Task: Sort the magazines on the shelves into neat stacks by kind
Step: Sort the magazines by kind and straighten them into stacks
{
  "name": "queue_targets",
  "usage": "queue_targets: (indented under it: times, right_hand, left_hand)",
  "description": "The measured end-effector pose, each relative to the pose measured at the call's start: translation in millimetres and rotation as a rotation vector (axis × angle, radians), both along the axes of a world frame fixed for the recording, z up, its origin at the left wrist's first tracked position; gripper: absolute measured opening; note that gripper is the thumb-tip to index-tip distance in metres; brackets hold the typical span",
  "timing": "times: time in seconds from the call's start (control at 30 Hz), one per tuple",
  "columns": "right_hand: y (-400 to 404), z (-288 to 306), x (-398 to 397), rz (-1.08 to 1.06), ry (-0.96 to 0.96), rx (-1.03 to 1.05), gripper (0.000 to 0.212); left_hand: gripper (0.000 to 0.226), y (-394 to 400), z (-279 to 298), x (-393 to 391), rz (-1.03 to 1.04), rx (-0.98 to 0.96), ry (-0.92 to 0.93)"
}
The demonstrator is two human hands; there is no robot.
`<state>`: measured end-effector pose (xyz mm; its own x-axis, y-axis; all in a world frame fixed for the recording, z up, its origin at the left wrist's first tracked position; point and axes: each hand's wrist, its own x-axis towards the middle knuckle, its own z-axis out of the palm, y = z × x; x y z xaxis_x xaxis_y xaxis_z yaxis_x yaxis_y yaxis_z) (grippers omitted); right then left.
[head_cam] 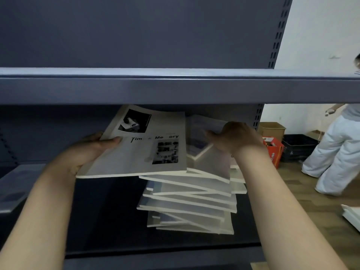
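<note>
Nearest the camera, two bare forearms reach up from the bottom edge into a dark blue-grey metal shelving unit (175, 90). The left hand (91, 149) grips the left edge of a pale magazine (148, 151), its thumb curled over the cover and the fingers hidden beneath; the cover carries two black-and-white photographs and a title of which "Tim" and "Me ory" can be read. This magazine is held tilted, its near edge overlapping the top of an untidy stack of magazines (191, 203) that sits on the lower shelf board (101, 215), toward its right side. The copies in the stack are fanned at differing angles, their white page edges showing. The right hand (233, 139) reaches over the top of that stack, knuckles toward the camera; its fingers bend down over a blurred, upturned copy (206, 133) there, but whether they actually pinch it cannot be told. Above both hands runs the front lip of the next shelf up, with the unit's back panel behind it. Beyond the right upright, on a wood-patterned floor (311, 191), stand a red carton (273, 151), a brown cardboard box (271, 129) and a dark crate (298, 147) against a white wall. Farther right another person (339, 149) in loose white trousers stands, partly cut off by the frame.
</note>
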<state>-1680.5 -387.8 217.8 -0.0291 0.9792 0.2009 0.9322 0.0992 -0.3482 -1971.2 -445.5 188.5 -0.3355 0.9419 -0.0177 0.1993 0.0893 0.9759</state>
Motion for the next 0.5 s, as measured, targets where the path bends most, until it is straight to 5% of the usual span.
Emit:
queue_targets:
  times: [0.1, 0.27, 0.5]
  right_hand:
    - [-0.1, 3.8, -10.5, -0.053, -0.121, 0.022, 0.065]
    - [-8.9, 9.5, -39.2, -0.159, -0.229, -0.039, 0.081]
    - [-28.0, 17.8, -68.8, -0.336, -0.227, -0.201, 0.085]
  left_hand:
    - [0.008, 0.5, -3.9, -8.4, -0.003, 0.013, -0.028]
    - [0.053, 12.8, 0.0, -25.1, -0.188, 0.038, 0.047]
    - [0.012, 33.8, 5.2, -62.7, -0.369, 0.059, 0.072]
